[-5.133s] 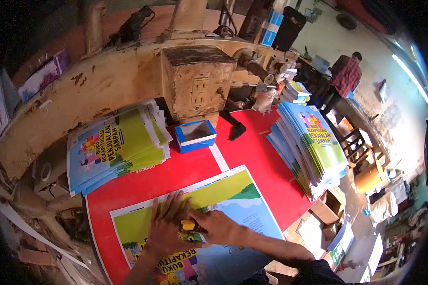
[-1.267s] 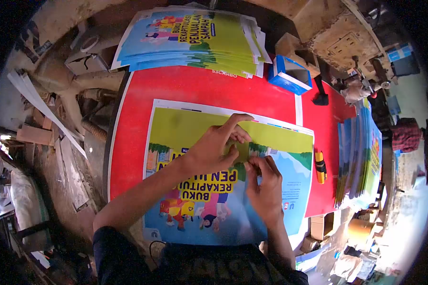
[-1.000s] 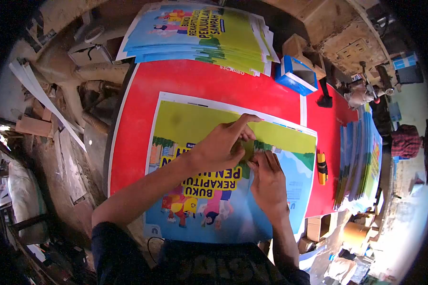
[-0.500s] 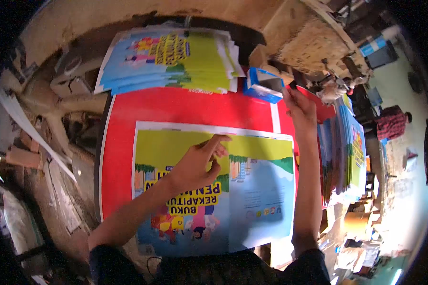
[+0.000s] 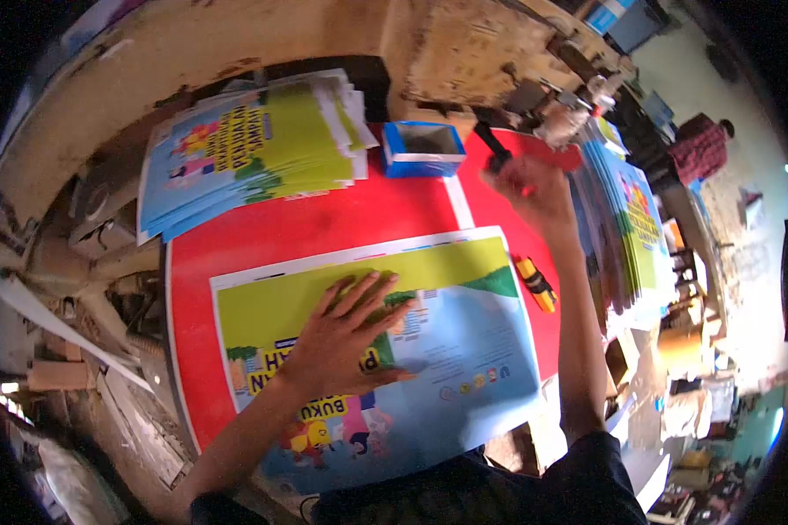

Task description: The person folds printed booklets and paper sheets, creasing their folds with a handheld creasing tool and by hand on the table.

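Head camera view, looking down at a red work surface [image 5: 324, 223]: we see our left hand [image 5: 346, 337] spread wide, palm flat, pressing on a large glossy printed sheet [image 5: 464, 328] of yellow-green, blue and white that lies in the middle of the surface. Our right hand [image 5: 534, 188] is raised over the far right part of the surface, fingers curled around something dark and slim, though we cannot tell what it is. A yellow and black utility knife [image 5: 537, 283] lies on the red just beside the sheet's right edge. Beyond the sheet sits a small open blue and white cardboard box [image 5: 422, 149]. A fanned stack of matching printed covers [image 5: 254, 149] rests at the far left, and a taller stack of the same covers [image 5: 626, 219] stands at the right. Behind them is a worn, cream-painted metal machine [image 5: 464, 52] with chipped, rusty patches. In our judgement, keeping the flat palm firm on the slick paper matters most, so the sheet does not slide.
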`<move>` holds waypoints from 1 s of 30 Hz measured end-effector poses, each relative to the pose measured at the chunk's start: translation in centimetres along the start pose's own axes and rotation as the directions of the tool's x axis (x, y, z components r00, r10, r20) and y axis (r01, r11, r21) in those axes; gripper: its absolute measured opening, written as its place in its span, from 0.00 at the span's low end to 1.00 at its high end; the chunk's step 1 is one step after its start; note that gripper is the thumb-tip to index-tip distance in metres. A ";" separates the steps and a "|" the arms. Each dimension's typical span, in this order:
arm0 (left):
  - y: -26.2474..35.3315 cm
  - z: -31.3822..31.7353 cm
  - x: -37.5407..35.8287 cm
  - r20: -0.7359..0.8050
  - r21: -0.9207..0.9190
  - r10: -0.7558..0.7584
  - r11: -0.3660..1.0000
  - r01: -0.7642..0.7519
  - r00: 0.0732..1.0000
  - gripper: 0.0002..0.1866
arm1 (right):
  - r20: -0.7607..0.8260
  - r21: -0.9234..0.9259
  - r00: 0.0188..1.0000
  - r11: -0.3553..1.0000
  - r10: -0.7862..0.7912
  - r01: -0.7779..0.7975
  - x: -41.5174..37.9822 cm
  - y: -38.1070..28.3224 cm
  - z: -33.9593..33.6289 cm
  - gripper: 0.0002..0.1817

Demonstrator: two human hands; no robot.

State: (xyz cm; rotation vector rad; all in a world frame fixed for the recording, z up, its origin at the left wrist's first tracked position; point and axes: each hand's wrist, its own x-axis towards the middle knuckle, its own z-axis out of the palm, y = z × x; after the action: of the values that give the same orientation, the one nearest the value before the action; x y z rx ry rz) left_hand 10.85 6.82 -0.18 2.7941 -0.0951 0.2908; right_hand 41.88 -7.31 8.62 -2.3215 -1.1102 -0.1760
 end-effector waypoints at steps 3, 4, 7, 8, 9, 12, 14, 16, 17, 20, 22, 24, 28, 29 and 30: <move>-0.5 0.3 0.4 0.010 -0.006 0.018 1.000 -0.017 1.000 0.50 | 0.153 -0.182 0.987 0.983 0.039 -0.011 -8.3 3.9 -2.6 0.22; -0.6 0.1 0.6 0.026 -0.014 0.027 1.000 -0.027 0.999 0.50 | 0.156 -0.186 0.987 0.982 0.046 -0.017 -10.4 5.1 -3.1 0.22; -1.8 -0.1 2.1 0.022 -0.011 0.058 0.998 -0.058 0.998 0.50 | 0.289 -0.164 0.953 0.986 0.087 -0.040 -13.8 7.6 -3.8 0.21; -2.1 0.2 2.5 -0.036 0.012 0.063 0.998 -0.063 0.997 0.49 | 0.282 -0.039 0.933 0.974 0.225 -0.223 -14.2 7.6 -4.0 0.22; -1.8 0.2 2.4 -0.017 0.006 0.037 0.999 -0.037 0.999 0.49 | 0.304 0.086 0.883 0.913 0.357 -0.399 -14.7 7.8 -3.9 0.23; -0.1 -0.7 1.2 0.013 0.086 0.071 0.994 -0.071 0.997 0.53 | 0.201 0.671 0.890 0.604 0.410 -0.430 -16.7 5.8 -4.3 0.20; 1.4 -1.5 -0.4 0.043 0.007 0.058 0.998 -0.058 0.997 0.54 | 0.356 0.741 0.837 0.420 0.416 -0.524 -16.6 3.2 -4.6 0.20; 2.3 -1.0 -1.5 0.097 -0.137 0.036 0.990 -0.023 0.995 0.62 | 0.359 0.636 0.894 0.631 0.268 -0.444 -18.9 0.5 -3.6 0.18; 2.6 -0.5 -1.8 0.105 -0.142 0.026 0.990 -0.011 0.994 0.62 | 0.436 0.533 0.877 0.727 0.202 -0.432 -19.8 -1.4 -3.0 0.17; 2.9 0.8 -2.2 0.039 -0.059 -0.016 0.998 0.019 0.999 0.59 | 0.408 0.306 0.870 0.940 -0.276 0.154 -20.8 -5.8 -0.3 0.21; 2.7 1.2 -2.3 0.024 -0.057 -0.019 0.998 0.020 1.000 0.58 | 0.403 0.273 0.827 0.914 -0.393 0.301 -21.1 -6.5 0.6 0.25; 2.6 1.5 -2.4 -0.008 -0.059 -0.011 0.998 0.010 1.000 0.54 | 0.416 0.254 0.797 0.897 -0.438 0.360 -21.0 -6.6 1.0 0.27; 2.5 1.7 -2.7 -0.035 -0.081 -0.032 0.996 0.029 0.999 0.53 | 0.419 0.231 0.785 0.890 -0.457 0.394 -20.3 -6.9 1.6 0.27; 2.5 1.7 -2.7 -0.040 -0.082 -0.028 0.996 0.024 0.999 0.53 | 0.413 0.230 0.788 0.890 -0.456 0.395 -20.2 -7.0 1.7 0.27; 2.5 1.7 -2.7 -0.043 -0.086 -0.023 0.996 0.020 0.999 0.52 | 0.420 0.233 0.782 0.888 -0.460 0.397 -20.1 -7.0 1.8 0.27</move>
State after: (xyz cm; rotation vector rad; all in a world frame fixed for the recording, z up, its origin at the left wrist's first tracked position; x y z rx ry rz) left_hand 8.27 4.00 -1.54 2.7011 -0.0657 0.3342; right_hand 23.37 -16.45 3.21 -2.0007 -1.8313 0.3044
